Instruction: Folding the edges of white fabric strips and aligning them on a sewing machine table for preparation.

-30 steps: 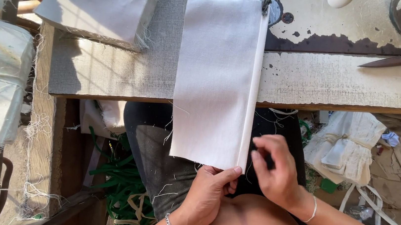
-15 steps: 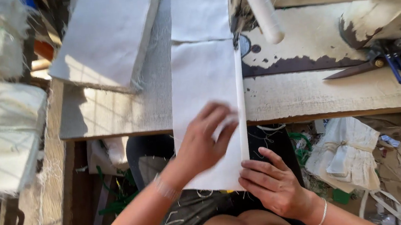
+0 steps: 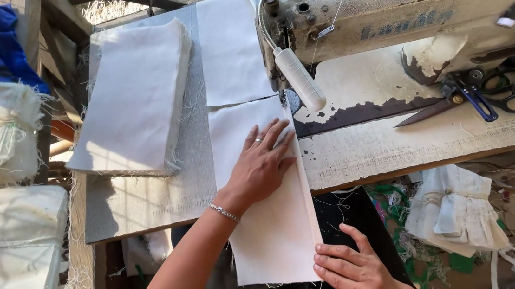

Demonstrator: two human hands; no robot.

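Fingers of the left hand [image 3: 260, 166] spread flat on the folded white fabric strip [image 3: 269, 194], which hangs over the tabletop's near edge below the sewing machine [image 3: 409, 14]. Right hand [image 3: 357, 271] fingertips pinch its lower right corner. If the flat palm slides, the folded edge could skew near the presser foot [image 3: 284, 97].

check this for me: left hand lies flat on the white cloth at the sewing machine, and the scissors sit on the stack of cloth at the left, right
Not quite. In the head view the scissors lie on the table at the right, under the sewing machine, not on the stack of cloth. The left hand does lie flat on the white cloth.
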